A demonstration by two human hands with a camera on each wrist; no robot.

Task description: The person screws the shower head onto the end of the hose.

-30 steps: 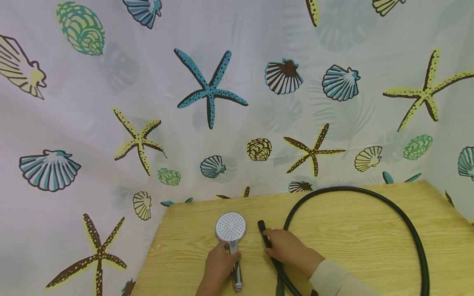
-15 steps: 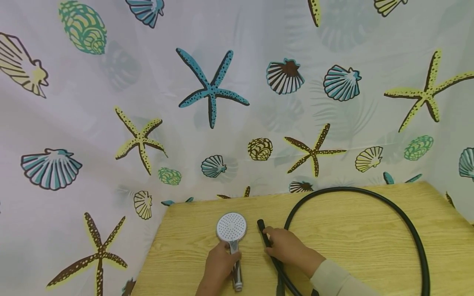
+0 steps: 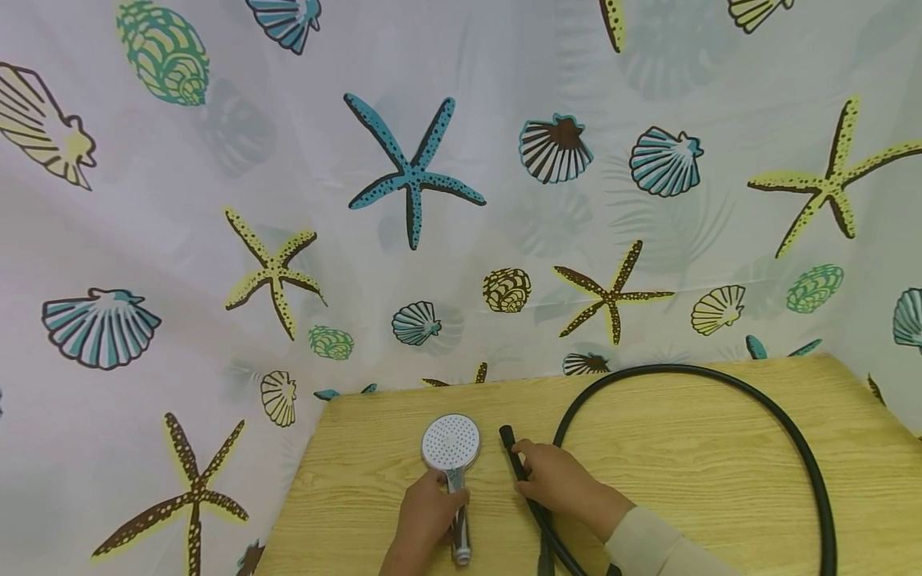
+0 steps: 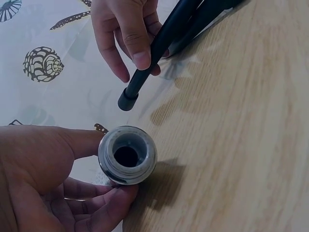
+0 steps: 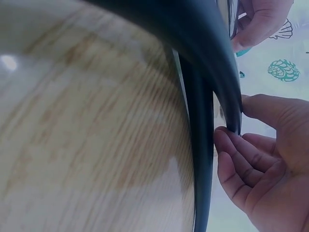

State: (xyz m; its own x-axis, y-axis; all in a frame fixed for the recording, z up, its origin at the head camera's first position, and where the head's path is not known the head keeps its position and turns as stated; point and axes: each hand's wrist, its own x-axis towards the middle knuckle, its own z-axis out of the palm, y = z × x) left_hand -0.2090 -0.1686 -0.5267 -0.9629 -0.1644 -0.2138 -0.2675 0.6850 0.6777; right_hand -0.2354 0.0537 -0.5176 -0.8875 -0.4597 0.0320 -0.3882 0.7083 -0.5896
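A chrome shower head [image 3: 450, 442] lies face up on the wooden table [image 3: 684, 472]. My left hand [image 3: 430, 506] grips its handle; the left wrist view shows the handle's open threaded end [image 4: 127, 155] between thumb and fingers [image 4: 99, 205]. A black hose [image 3: 795, 448] loops across the table. My right hand [image 3: 535, 474] pinches the hose near its free end [image 3: 507, 436], just right of the shower head. In the left wrist view that hose end [image 4: 128, 100] hovers slightly above the handle's opening, apart from it. In the right wrist view the hose [image 5: 203, 72] runs past my curled right fingers [image 5: 241, 159].
A white curtain [image 3: 410, 176] printed with starfish and shells hangs behind and to the left of the table. The hose loop reaches close to the table's far edge and right side. Bare wood lies inside the loop.
The right hand and the hose end have crept very slightly toward the far edge. The left hand and shower head have stayed put.
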